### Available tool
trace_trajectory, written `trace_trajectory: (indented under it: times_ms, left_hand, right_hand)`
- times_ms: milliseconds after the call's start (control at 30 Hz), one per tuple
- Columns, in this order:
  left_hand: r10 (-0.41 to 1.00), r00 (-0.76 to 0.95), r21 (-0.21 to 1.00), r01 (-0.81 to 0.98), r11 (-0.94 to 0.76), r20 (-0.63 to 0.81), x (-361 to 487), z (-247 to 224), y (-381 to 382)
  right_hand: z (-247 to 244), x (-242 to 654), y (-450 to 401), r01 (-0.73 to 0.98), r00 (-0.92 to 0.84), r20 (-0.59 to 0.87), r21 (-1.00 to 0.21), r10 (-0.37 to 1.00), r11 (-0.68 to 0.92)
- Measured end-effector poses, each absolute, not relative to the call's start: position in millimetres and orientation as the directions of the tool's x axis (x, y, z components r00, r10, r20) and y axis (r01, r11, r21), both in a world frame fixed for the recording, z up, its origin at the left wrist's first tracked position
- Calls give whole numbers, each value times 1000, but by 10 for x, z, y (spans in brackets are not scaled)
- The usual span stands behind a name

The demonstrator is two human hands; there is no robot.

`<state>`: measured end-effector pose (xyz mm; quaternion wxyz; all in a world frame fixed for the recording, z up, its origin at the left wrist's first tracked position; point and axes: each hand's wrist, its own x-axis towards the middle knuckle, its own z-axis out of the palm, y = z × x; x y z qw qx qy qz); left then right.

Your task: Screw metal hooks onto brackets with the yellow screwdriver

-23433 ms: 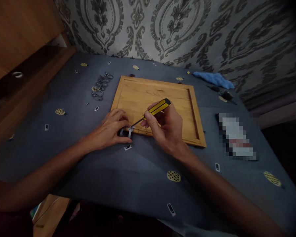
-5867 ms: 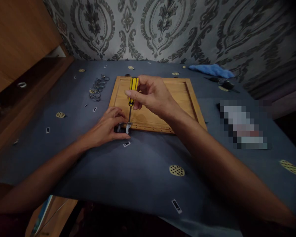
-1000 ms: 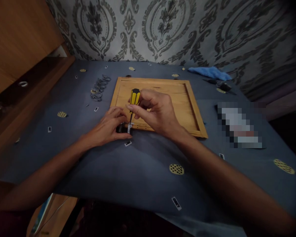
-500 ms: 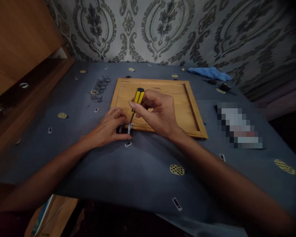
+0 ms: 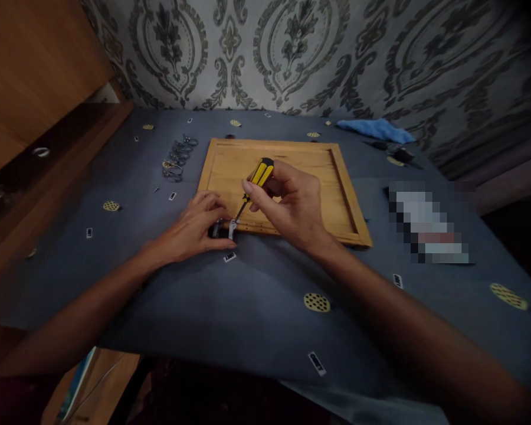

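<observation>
A wooden panel with a raised frame [image 5: 287, 177] lies flat on the table. At its near left edge is a small silver metal hook-like fitting [image 5: 232, 228], with a second one beside it partly covered by fingers. My left hand [image 5: 203, 223] is closed around the fitting, thumb below and fingers above. In my right hand [image 5: 292, 200] is a yellow and black screwdriver [image 5: 260, 176], pinched between thumb and fingers. It leans to the right, and its tip meets the top of the fitting. Small dark holes show along the panel's near edge.
Several similar metal fittings [image 5: 180, 156] sit in a row left of the panel, near a small screw [image 5: 156, 189]. On the right lie a blue cloth [image 5: 376, 128], a dark tool [image 5: 398, 153] and a blurred-out flat item [image 5: 429, 221]. A wooden cabinet [image 5: 35, 77] borders the left.
My right hand has shifted slightly right, and the screwdriver's handle tilts further right. Its tip stays at the fitting. The left hand has hardly moved.
</observation>
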<state>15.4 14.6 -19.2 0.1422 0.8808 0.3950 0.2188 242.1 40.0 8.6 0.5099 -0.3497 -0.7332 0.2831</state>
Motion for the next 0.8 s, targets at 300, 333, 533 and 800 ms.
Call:
trace_trajectory:
  times_ms: [300,333,533,800]
  left_hand:
    - [768,587,425,645,-635,258,146,-136,125]
    - [771,582,426,648,-632,258,144,-127,123]
    - [778,535,444,639,-628,330,103,-83,152]
    - [735,205,507,605,-614,646,14,120,191]
  right_hand:
    - [119,2432,366,238,-267,552,-757,790,609]
    - [115,2430,368,239,-269,557,-751,785,615]
    - [101,2425,364,236,-239,581,-742,778,627]
    - [125,2454,420,191,-156,579,-777,800,600]
